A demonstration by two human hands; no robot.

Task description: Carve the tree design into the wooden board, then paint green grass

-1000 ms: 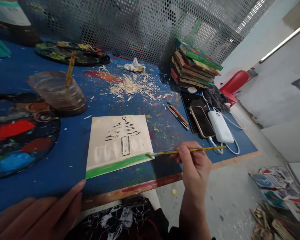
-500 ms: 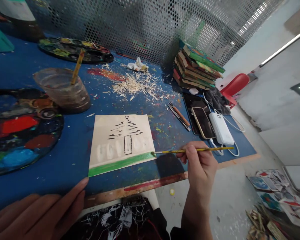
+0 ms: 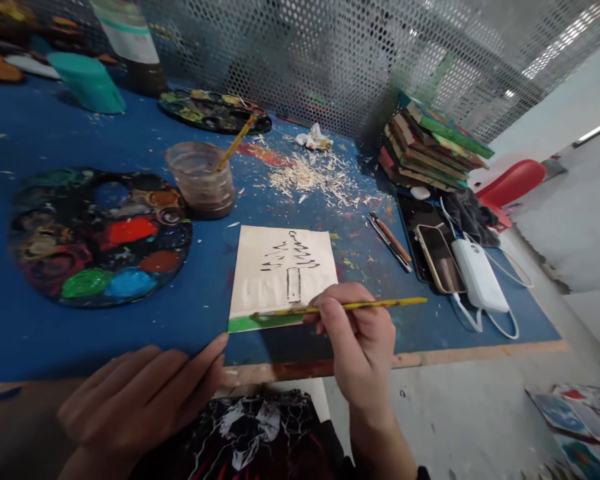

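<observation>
My right hand [image 3: 363,343] pinches a thin yellow paintbrush [image 3: 393,303], held nearly level. The brush tip is at the green strip [image 3: 243,324] along the lower edge of a pale square panel [image 3: 250,257]. Black lines on the panel form a tree-like shape over a small upright rectangle, with faint pale oval marks on both sides of it. My left hand [image 3: 147,393] rests at the table's front edge with fingers stretched out, its index fingertip at the panel's lower left corner. The fingers of my right hand hide the panel's lower right part.
Left of the panel lies a paint palette [image 3: 97,267]; behind it stand a murky water cup [image 3: 205,190] holding a brush and a teal cup [image 3: 90,83]. Wood shavings [image 3: 305,175] lie beyond. Rightward are pens [image 3: 390,240], a phone [image 3: 440,257], a white power bank [image 3: 480,273] and stacked panels [image 3: 425,150].
My right hand has moved the brush leftward along the green strip, from the panel's right edge towards its left end. The camera view has swung left, showing more of the palette.
</observation>
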